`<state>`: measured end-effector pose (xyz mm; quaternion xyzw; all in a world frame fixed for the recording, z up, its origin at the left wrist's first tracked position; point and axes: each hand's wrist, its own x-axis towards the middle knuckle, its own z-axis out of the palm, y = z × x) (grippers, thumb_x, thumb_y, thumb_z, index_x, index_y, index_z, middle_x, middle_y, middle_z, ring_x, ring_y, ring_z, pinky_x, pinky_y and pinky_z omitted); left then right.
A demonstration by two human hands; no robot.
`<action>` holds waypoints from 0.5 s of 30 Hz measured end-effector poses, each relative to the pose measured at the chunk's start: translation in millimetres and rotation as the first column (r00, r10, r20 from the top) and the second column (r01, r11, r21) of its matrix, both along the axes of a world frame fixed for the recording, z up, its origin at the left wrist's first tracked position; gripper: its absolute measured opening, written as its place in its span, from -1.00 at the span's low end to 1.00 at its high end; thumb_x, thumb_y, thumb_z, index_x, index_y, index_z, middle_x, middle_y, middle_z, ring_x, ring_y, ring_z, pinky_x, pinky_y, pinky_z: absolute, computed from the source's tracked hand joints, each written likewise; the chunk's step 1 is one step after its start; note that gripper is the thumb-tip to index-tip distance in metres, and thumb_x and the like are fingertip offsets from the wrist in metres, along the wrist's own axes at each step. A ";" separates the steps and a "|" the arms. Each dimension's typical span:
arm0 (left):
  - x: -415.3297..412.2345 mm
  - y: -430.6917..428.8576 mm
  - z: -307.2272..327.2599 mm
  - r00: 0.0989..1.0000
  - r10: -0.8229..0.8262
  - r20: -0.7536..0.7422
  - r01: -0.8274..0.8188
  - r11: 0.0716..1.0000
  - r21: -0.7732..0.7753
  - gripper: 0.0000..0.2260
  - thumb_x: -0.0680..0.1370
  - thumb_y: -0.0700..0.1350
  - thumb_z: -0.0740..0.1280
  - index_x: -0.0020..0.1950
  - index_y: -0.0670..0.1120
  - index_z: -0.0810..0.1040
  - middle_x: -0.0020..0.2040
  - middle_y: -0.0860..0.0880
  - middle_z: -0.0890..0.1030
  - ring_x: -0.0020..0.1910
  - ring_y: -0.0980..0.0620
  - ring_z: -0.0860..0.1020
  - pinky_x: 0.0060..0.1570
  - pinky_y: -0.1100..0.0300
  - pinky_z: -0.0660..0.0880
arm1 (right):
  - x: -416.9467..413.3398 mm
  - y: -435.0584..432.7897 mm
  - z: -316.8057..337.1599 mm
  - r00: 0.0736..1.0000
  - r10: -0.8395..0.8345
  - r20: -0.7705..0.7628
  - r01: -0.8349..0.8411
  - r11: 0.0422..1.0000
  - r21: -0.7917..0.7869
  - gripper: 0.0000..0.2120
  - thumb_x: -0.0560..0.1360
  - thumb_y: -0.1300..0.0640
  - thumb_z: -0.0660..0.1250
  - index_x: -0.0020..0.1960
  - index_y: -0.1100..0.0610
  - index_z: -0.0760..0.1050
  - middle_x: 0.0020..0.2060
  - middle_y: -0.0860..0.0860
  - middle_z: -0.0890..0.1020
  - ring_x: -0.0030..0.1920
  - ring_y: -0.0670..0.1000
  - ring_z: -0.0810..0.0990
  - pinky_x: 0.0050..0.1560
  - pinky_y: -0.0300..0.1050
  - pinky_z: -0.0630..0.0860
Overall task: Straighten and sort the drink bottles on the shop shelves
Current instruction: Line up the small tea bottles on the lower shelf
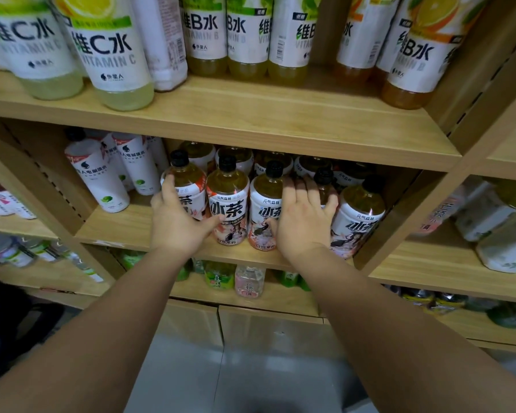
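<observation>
Drink bottles (228, 204) fill a wooden shelving unit (251, 123) that spans the whole view. Tall vitamin-water bottles (113, 55) stand along its upper board, and more drinks sit blurred on the boards to either side and below. The work is on the middle shelf (125, 225). White electrolyte bottles (102, 180) lean at its left end, and a front row of black-capped tea bottles stands beside them, with more of the same kind packed behind. Both hands reach into that row. The left hand (176, 219) lies spread against the leftmost tea bottle (188, 180), its fingers running up the bottle's left flank and its thumb stretched right to the label of the second bottle. The right hand (303, 216) is also spread, fingers laid over the fourth tea bottle (323, 180) and thumb against the third tea bottle (265, 201). Neither hand appears to close fully round anything; they look to be bracketing and pressing rather than lifting. The end tea bottle (358, 213) on the right tilts outward, apart from the hands. The step in hand seems to be squaring up this front row. The next move probably calls for easing the bottles together, turning their labels forward, then setting the tilted end bottle upright without toppling those behind.
</observation>
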<state>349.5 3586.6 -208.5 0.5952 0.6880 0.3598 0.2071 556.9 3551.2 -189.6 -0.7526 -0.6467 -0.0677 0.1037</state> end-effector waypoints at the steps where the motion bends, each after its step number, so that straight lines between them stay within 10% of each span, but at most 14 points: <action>1: -1.9 -2.4 3.4 1.000 -0.008 -0.008 0.008 1.000 -0.008 0.09 0.34 0.10 0.65 0.66 0.00 0.03 0.55 -0.18 0.28 0.51 -0.18 0.32 0.44 -0.04 0.34 | 0.8 -1.1 4.0 1.000 0.008 -0.017 -0.008 1.000 -0.017 -0.28 0.54 -0.24 0.35 0.55 0.06 0.19 0.41 0.03 0.42 0.50 0.11 0.24 0.53 0.35 -0.02; 10: 9.3 -61.1 12.6 0.999 -0.018 -0.046 0.018 1.000 0.003 -0.26 0.48 0.05 0.53 0.58 -0.04 0.28 0.42 -0.14 0.40 0.36 -0.14 0.45 0.28 0.06 0.38 | 30.9 -46.4 4.6 0.895 0.399 -0.199 -0.334 0.896 0.292 -0.58 0.51 -0.06 0.42 0.31 0.06 0.55 0.21 0.01 0.55 0.29 0.07 0.47 0.32 0.05 0.41; 15: 19.0 -96.9 -26.5 0.993 0.004 -0.119 -0.014 0.996 -0.087 -0.38 0.46 0.06 0.55 0.45 -0.05 0.45 0.31 -0.10 0.49 0.26 -0.12 0.53 0.28 -0.04 0.51 | 55.3 -77.0 -56.3 0.842 0.416 -0.344 -0.373 0.909 0.187 -0.79 0.53 -0.02 0.38 0.09 0.05 0.64 0.01 -0.04 0.58 0.08 0.00 0.52 0.07 -0.04 0.54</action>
